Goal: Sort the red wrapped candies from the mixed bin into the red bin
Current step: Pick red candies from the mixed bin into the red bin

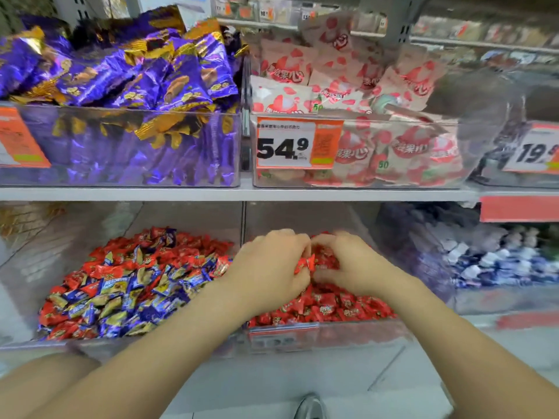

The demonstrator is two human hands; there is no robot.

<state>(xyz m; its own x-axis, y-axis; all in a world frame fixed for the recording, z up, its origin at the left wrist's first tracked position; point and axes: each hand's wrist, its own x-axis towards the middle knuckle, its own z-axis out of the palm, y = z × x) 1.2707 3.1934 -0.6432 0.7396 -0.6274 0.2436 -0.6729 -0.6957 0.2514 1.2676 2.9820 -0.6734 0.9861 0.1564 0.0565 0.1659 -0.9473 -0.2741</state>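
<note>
On the lower shelf a clear mixed bin (99, 343) holds red, blue and gold wrapped candies (127, 285). To its right stands the red bin (332, 334), filled with red wrapped candies (335, 306). Both my hands hover together over the red bin. My left hand (272, 267) has its fingers curled round red candies, one (305, 264) sticking out at its fingertips. My right hand (348, 264) is cupped against it, fingers curled round more red candies. What lies under the hands is hidden.
The upper shelf carries a bin of purple and gold packets (121, 86) and a bin of pink and white packets (348, 86) with a 54.9 price tag (284, 143). A bin of blue and white candies (499, 261) stands at the lower right. A shoe tip (310, 406) shows below.
</note>
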